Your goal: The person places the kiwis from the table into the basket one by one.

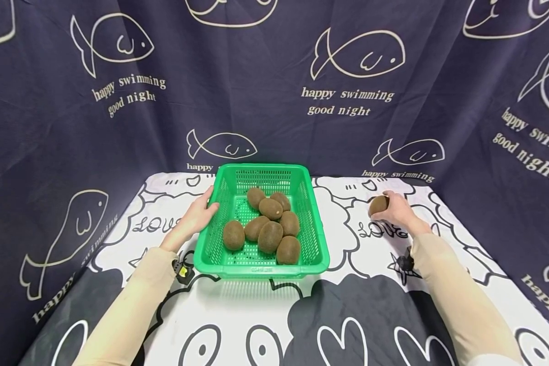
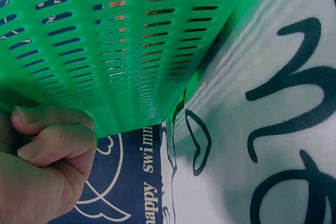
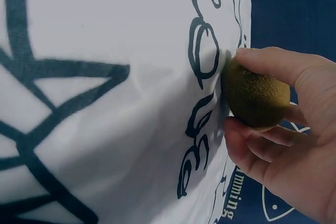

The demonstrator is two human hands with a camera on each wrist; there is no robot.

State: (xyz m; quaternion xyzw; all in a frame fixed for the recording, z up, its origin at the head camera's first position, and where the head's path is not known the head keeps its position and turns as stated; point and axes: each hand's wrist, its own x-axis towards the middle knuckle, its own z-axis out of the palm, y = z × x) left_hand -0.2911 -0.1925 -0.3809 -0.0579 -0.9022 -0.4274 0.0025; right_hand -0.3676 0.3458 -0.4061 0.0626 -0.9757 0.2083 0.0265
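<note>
A green plastic basket (image 1: 321, 249) with slotted walls stands in the middle of the table, with several brown kiwis (image 1: 270, 237) lying loose inside. At its left side, my left hand (image 1: 200, 212) grips the rim, thumb toward the inside; the left wrist view shows curled fingers (image 2: 63, 145) close against the slotted wall. Well to the right of the basket, my right hand (image 1: 398, 209) holds a single kiwi (image 3: 257, 95) between thumb and fingers. That kiwi is right at the white cloth, near the printed word LOVE.
A white cloth (image 1: 343, 239) with black line drawings covers the table. Dark blue curtains (image 1: 274, 81) printed with fish and lettering hang behind it and at both sides. A small black and yellow item (image 1: 183, 272) shows by the left wrist.
</note>
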